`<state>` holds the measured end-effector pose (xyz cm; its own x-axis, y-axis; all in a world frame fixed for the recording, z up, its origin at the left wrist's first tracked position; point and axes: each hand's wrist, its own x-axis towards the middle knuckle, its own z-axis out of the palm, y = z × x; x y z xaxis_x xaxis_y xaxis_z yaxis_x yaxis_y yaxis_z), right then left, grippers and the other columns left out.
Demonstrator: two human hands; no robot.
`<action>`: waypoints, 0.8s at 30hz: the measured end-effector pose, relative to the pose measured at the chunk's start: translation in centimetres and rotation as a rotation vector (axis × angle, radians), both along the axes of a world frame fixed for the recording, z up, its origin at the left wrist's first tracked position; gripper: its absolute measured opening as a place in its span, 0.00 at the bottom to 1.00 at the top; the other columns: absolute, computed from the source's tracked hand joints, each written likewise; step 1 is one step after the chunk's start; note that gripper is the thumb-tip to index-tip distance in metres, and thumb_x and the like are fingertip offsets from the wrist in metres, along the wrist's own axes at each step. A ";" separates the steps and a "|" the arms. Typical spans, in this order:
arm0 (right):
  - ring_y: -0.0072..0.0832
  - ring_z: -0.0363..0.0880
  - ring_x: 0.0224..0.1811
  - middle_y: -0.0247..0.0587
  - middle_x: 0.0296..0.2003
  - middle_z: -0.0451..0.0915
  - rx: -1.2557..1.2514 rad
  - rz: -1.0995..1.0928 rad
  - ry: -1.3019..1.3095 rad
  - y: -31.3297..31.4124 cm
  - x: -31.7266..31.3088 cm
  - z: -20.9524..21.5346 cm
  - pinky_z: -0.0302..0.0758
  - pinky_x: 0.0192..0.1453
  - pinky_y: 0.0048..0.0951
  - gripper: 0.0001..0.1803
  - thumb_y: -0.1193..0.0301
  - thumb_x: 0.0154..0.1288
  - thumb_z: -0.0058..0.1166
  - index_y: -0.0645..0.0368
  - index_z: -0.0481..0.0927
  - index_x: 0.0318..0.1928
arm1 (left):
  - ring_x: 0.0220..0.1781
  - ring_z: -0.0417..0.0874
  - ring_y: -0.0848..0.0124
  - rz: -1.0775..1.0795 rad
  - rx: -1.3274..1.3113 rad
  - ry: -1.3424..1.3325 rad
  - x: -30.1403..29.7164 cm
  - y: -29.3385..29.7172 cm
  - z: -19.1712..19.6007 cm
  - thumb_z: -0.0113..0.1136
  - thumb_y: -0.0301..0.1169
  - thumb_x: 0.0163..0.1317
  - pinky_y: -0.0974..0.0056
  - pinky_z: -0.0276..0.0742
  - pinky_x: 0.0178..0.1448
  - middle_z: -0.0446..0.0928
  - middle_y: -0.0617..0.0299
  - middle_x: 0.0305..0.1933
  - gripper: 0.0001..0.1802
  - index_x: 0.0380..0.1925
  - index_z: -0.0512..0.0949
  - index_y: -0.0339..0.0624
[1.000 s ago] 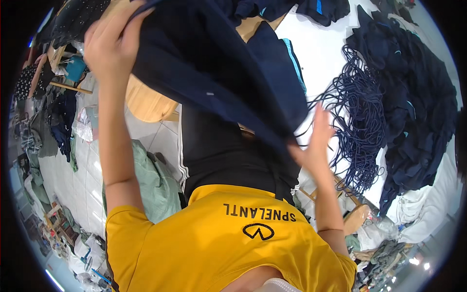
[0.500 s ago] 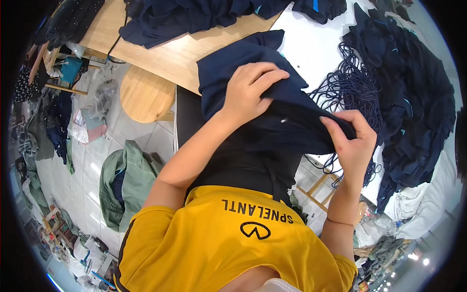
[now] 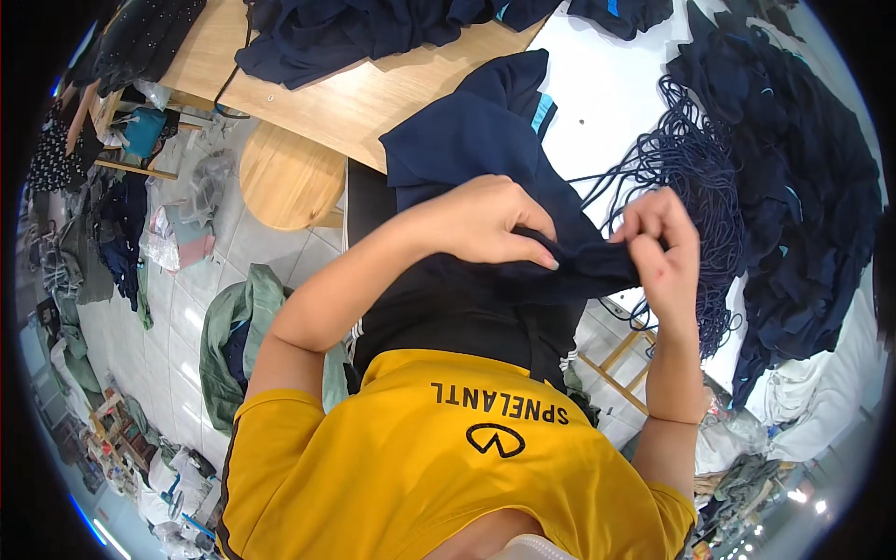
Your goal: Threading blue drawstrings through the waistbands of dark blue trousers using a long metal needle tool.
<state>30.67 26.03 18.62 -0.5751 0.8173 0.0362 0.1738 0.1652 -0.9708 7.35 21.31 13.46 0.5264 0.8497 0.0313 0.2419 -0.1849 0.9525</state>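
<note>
A dark navy garment [image 3: 467, 140] lies partly on the table's front edge and hangs down over my lap. Near its upper right edge a light blue strip [image 3: 541, 112] shows. My left hand [image 3: 490, 224] is closed on the garment's near edge, thumb below and fingers above. To the right, my right hand [image 3: 665, 247] pinches the same edge with curled fingers. Between the two hands the cloth is bunched and drawn taut. The tips of the right fingers are partly hidden.
A tangle of navy cords [image 3: 672, 177] lies on the white tabletop [image 3: 588, 140] beside my right hand. Farther right is a big navy cloth pile [image 3: 803, 215]. More navy cloth [image 3: 355, 37] covers the wooden tabletop [image 3: 317, 112]. A round stool [image 3: 291, 177] stands left; green cloth [image 3: 219, 364] lies below it.
My left hand has come down from the top of the garment to its near edge and closed there. The edge is gathered, and more of the light blue strip shows.
</note>
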 end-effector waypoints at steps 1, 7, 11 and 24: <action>0.24 0.76 0.44 0.41 0.41 0.76 -0.074 0.083 -0.142 -0.4 -0.1 0.4 0.75 0.48 0.27 0.11 0.85 0.55 0.49 0.62 0.70 0.40 | 0.24 0.79 0.57 0.000 0.000 0.001 0.4 -0.2 0.0 0.68 0.40 0.52 0.61 0.71 0.31 0.79 0.51 0.23 0.16 0.31 0.84 0.38; 0.23 0.80 0.35 0.44 0.31 0.83 -0.042 0.278 -0.449 -1.9 -2.9 0.3 0.75 0.49 0.26 0.53 0.65 0.42 0.75 0.53 0.60 0.70 | 0.25 0.81 0.56 0.142 0.074 0.058 2.0 -1.2 -0.2 0.66 0.37 0.52 0.59 0.72 0.31 0.79 0.52 0.21 0.11 0.30 0.85 0.42; 0.26 0.81 0.33 0.46 0.31 0.83 0.013 0.212 -0.516 -1.5 -2.3 -1.4 0.76 0.44 0.26 0.37 0.64 0.47 0.72 0.55 0.75 0.60 | 0.32 0.82 0.55 -0.002 -0.109 0.141 0.7 -0.9 -0.5 0.59 0.39 0.59 0.59 0.75 0.38 0.81 0.52 0.28 0.15 0.41 0.84 0.44; 0.11 0.61 0.21 0.26 0.15 0.68 -0.128 -0.026 -0.468 -1.3 1.0 -3.8 0.58 0.25 0.18 0.10 0.74 0.52 0.59 0.63 0.72 0.21 | 0.28 0.64 0.83 0.036 -0.564 -0.162 -5.0 -2.5 -5.0 0.55 0.42 0.68 0.72 0.64 0.35 0.67 0.74 0.23 0.19 0.34 0.80 0.34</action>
